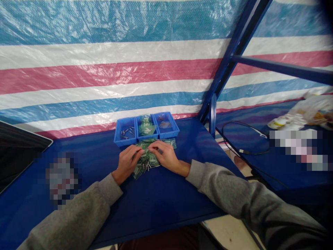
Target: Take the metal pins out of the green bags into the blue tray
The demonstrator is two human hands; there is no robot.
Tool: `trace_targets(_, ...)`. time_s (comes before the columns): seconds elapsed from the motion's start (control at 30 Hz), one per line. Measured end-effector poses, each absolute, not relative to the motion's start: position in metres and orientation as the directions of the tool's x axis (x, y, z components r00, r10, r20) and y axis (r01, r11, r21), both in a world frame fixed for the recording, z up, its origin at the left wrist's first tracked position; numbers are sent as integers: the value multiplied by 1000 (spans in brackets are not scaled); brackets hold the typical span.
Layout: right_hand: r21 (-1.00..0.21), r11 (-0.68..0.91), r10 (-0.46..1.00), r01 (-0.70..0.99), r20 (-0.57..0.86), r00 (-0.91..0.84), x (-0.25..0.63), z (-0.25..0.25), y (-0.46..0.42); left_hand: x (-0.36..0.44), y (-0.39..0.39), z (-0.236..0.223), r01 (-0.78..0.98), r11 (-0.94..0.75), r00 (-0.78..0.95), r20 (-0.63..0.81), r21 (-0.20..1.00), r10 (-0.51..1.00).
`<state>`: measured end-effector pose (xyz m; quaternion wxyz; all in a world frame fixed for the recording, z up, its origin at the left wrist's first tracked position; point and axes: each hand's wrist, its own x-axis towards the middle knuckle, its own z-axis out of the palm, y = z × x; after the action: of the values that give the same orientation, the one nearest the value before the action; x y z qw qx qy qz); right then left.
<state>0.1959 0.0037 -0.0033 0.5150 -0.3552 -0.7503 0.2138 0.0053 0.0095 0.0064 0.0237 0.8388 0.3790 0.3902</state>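
Observation:
My left hand (128, 161) and my right hand (166, 157) face each other over a heap in the middle of the blue table, thumbs and forefingers pinched. Whatever lies between the fingertips is too small to make out. Beneath them are green translucent plastic bags (138, 171) and several thin metal pins (147, 164). Just behind stand three blue bins side by side. Metal pins lie in the left bin (125, 141), green bags with small pale pieces in the middle bin (141, 134), and clear bags in the right bin (168, 133).
A blurred object (62, 178) lies on the table's left, near a dark screen-like panel (18, 156). Blue metal posts (212, 114) rise at the right. Beyond them, a black cable (234, 122) and plastic bags (309, 111) rest on another blue table. A striped sheet (109, 74) hangs behind.

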Motion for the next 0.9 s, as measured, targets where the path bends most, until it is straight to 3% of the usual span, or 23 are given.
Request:
trace_targets(0.3, -687, 628, 773, 365, 604, -194, 197, -2, 3, 6, 9, 4, 541, -777, 371, 738, 321, 563)
trace_targets(0.9, -616, 687, 723, 386, 636, -272, 196, -4, 5, 8, 2, 14, 468, -820, 331, 795, 330, 509)
